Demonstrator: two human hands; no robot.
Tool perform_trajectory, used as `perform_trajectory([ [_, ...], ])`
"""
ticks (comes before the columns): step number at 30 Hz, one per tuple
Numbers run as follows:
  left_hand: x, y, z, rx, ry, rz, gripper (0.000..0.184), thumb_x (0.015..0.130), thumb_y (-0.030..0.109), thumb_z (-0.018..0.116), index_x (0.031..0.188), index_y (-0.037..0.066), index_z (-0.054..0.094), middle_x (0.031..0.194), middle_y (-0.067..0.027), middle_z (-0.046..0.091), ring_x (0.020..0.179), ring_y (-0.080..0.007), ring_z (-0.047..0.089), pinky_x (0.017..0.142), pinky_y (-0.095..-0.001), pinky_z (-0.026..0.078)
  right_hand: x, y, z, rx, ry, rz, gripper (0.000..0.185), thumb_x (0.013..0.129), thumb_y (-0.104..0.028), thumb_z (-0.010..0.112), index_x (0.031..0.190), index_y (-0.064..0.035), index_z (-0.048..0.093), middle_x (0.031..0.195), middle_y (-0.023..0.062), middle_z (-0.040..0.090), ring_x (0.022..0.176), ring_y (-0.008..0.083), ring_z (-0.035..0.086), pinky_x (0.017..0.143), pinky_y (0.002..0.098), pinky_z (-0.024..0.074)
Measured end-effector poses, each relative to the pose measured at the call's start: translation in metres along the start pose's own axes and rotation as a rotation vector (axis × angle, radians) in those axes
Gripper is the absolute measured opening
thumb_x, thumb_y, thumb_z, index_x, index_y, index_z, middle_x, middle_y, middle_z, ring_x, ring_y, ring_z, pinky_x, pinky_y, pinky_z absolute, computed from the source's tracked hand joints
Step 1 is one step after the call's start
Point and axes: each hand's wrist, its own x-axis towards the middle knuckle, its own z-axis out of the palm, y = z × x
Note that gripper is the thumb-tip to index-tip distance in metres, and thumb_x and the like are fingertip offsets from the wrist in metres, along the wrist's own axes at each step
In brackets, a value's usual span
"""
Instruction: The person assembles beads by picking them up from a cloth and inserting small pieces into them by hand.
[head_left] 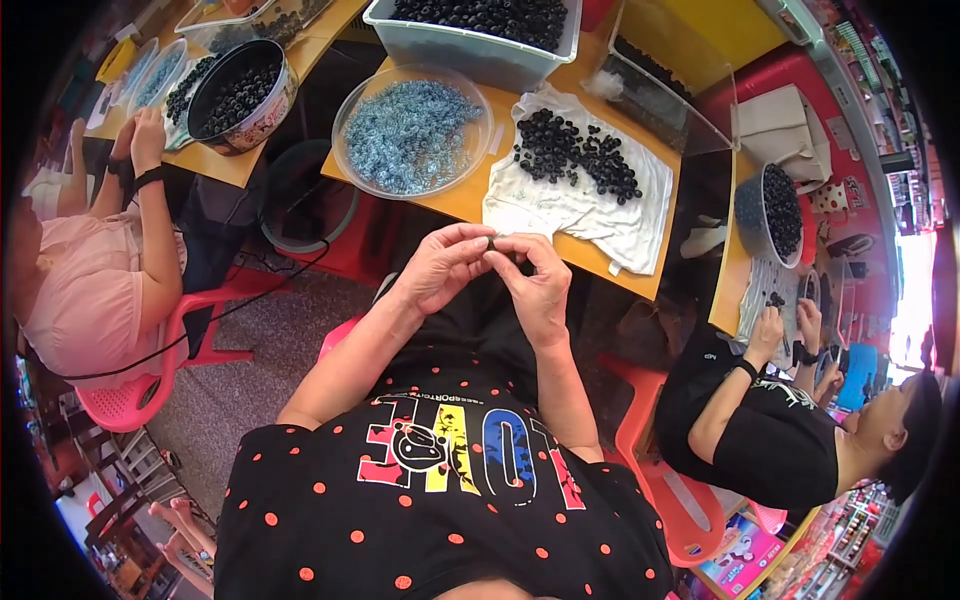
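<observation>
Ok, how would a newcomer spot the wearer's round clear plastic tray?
Start at the wood-coloured table straight ahead. Beyond the wearer's left hand, beside the white cloth, sits the round clear plastic tray; its pale blue pieces set it apart from the cloth and translucent rectangular tub, both bearing black pieces.

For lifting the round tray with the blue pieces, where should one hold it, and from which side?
Probably by the rim of the round tray, left hand and right hand at opposite sides, coming from the near side: the large bin stands behind, and the loose blue pieces need level lifting.
</observation>
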Motion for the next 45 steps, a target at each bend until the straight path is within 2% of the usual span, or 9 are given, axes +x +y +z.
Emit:
perform_trajectory([
  [8,0.000,0.003,-0.013,-0.003,-0.163,-0.267,0.058,0.082,0.014,0.073,0.132,0.004,0.045,0.116,-0.0060,0.058,0.095,-0.0137,0.061,0.084,-0.0287,0.051,-0.006,0.012,-0.010,0.187,-0.312,0.097,0.028,0.080,-0.004,0.069,0.108,-0.0036,0.067,0.097,0.0098,0.067,0.091,0.0193,0.063,0.081,0.0282,0.0490],
  [16,-0.006,-0.014,-0.025,-0.015,-0.153,-0.324,0.056,0.082,0.014,0.073,0.131,0.004,0.046,0.114,-0.0046,0.059,0.096,-0.0125,0.061,0.085,-0.0272,0.050,-0.028,0.019,-0.001,0.204,-0.172,0.138,0.019,0.082,-0.008,0.070,0.100,-0.0052,0.070,0.087,0.0098,0.066,0.078,0.0178,0.064,0.071,0.0274,0.0504],
  [21,-0.003,0.001,-0.015,0.157,-0.107,-0.434,0.050,0.085,0.014,0.069,0.129,0.004,0.048,0.108,-0.0045,0.062,0.093,-0.0138,0.063,0.085,-0.0276,0.051,-0.054,0.046,-0.005,0.519,-0.186,0.276,0.044,0.089,-0.011,0.063,0.131,-0.0034,0.052,0.117,0.0046,0.062,0.098,0.0099,0.054,0.089,0.0234,0.0424],
  [25,0.021,0.051,0.023,0.701,-0.199,-0.641,0.033,0.084,0.006,0.067,0.116,-0.001,0.060,0.092,-0.0085,0.068,0.082,-0.0161,0.068,0.075,-0.0288,0.056,-0.057,0.056,-0.017,0.767,0.013,0.417,0.040,0.095,-0.015,0.058,0.131,-0.0001,0.050,0.119,0.0094,0.061,0.101,0.0101,0.054,0.091,0.0233,0.0405],
  [29,0.096,0.121,0.093,0.918,-0.200,-0.053,0.020,0.083,0.008,0.068,0.100,-0.002,0.065,0.090,-0.0098,0.068,0.086,-0.0174,0.066,0.080,-0.0304,0.054,-0.049,0.051,-0.037,0.674,0.076,0.358,0.034,0.095,-0.013,0.056,0.125,0.0016,0.055,0.108,0.0088,0.066,0.086,0.0065,0.052,0.082,0.0212,0.0421],
  [32,0.150,0.165,0.138,0.647,-0.077,0.298,0.043,0.088,0.020,0.066,0.119,-0.006,0.051,0.099,-0.0122,0.064,0.093,-0.0217,0.063,0.087,-0.0333,0.053,-0.053,0.055,-0.040,0.646,0.090,0.344,0.032,0.095,-0.013,0.057,0.124,0.0002,0.056,0.102,0.0060,0.067,0.090,0.0063,0.056,0.080,0.0208,0.0432],
  [36,0.173,0.159,0.138,0.661,0.087,0.273,0.044,0.088,0.020,0.067,0.122,-0.003,0.052,0.106,-0.0137,0.065,0.103,-0.0219,0.062,0.088,-0.0331,0.052,-0.053,0.045,-0.046,0.553,0.099,0.352,0.030,0.095,-0.012,0.058,0.122,-0.0002,0.058,0.099,0.0048,0.068,0.085,0.0048,0.057,0.073,0.0194,0.0444],
  [40,0.140,0.092,0.106,1.505,-0.224,0.030,0.021,0.081,0.015,0.070,0.096,0.001,0.072,0.096,-0.0119,0.069,0.087,-0.0209,0.067,0.077,-0.0308,0.052,-0.050,0.043,-0.051,0.424,0.106,0.363,0.028,0.094,-0.012,0.058,0.120,0.0000,0.060,0.097,0.0044,0.069,0.083,0.0049,0.059,0.072,0.0197,0.0464],
  [45,0.148,0.028,0.056,2.085,-0.216,0.590,0.018,0.074,0.004,0.064,0.090,0.000,0.069,0.089,-0.0177,0.063,0.088,-0.0363,0.061,0.082,-0.0412,0.049,-0.045,0.045,-0.051,0.375,0.136,0.330,0.024,0.093,-0.010,0.059,0.114,0.0003,0.064,0.093,0.0034,0.069,0.075,0.0043,0.053,0.068,0.0188,0.0443],
])
